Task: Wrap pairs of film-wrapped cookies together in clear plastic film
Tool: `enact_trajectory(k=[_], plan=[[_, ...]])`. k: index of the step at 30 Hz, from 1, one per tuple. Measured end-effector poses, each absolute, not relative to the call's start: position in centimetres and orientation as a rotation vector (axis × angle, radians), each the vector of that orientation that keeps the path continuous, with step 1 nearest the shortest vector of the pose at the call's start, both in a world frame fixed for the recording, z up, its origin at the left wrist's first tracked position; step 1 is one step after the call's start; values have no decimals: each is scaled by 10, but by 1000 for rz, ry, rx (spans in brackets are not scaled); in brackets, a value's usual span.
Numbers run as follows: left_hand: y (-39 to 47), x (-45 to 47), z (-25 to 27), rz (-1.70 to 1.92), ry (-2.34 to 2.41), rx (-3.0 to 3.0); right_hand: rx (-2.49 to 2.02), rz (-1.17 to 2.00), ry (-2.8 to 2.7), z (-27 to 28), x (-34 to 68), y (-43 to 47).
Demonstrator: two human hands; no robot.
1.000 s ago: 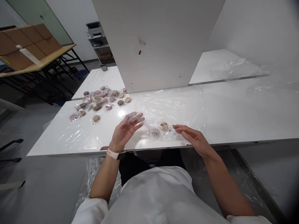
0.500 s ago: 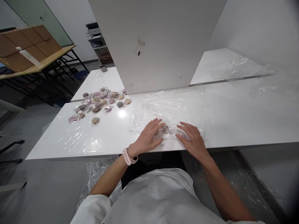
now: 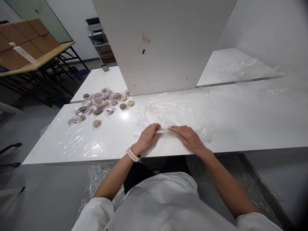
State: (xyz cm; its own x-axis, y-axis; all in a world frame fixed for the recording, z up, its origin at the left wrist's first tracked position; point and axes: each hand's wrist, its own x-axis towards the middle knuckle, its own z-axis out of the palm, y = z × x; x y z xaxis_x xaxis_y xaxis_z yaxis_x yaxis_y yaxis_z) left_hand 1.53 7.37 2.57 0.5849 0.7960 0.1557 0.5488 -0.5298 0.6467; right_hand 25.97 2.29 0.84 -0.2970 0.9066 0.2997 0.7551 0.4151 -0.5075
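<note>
A crumpled sheet of clear plastic film (image 3: 175, 107) lies on the white table in front of me. My left hand (image 3: 149, 136) has its fingers curled around the film's near edge. My right hand (image 3: 189, 136), fingers together, grips that edge a little further right. Between the two hands a small brownish round piece (image 3: 170, 129) shows through the plastic, partly covered by my right fingertips. What lies under the left fingers is hidden. To the left spreads a loose group of round pieces in clear wrappers (image 3: 98, 110), pink, tan and dark brown.
A tall white panel (image 3: 163, 48) stands upright behind the film. More loose plastic (image 3: 243, 70) lies at the back right. A grey cup (image 3: 105, 67) sits at the far left of the table (image 3: 115, 144). Cardboard boxes (image 3: 29, 41) rest on a wooden-topped table beyond.
Both hands have closed from spread fingers onto the film's near edge. That edge is now gathered up around the brownish piece, which is more covered than before.
</note>
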Motion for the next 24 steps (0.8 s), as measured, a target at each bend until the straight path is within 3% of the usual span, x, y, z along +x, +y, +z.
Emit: enact_trajectory(k=[7, 11, 14, 18, 21, 24], plan=[[100, 19, 45, 279, 1363, 2195, -1706, 494, -2045, 18, 265, 54], [103, 22, 52, 108, 1557, 2366, -1842, 63, -2102, 29, 255, 53], [85, 15, 56, 532, 1593, 2505, -1570, -185, -2102, 33, 239, 40], [41, -14, 47, 1303, 1753, 2092, -1274, 12, -2269, 17, 222, 29], [8, -32, 36, 1443, 1911, 1738, -1229, 167, -2275, 1, 221, 30], [-9, -26, 37, 1485, 1709, 1960, -1212, 277, -2097, -4, 226, 33]])
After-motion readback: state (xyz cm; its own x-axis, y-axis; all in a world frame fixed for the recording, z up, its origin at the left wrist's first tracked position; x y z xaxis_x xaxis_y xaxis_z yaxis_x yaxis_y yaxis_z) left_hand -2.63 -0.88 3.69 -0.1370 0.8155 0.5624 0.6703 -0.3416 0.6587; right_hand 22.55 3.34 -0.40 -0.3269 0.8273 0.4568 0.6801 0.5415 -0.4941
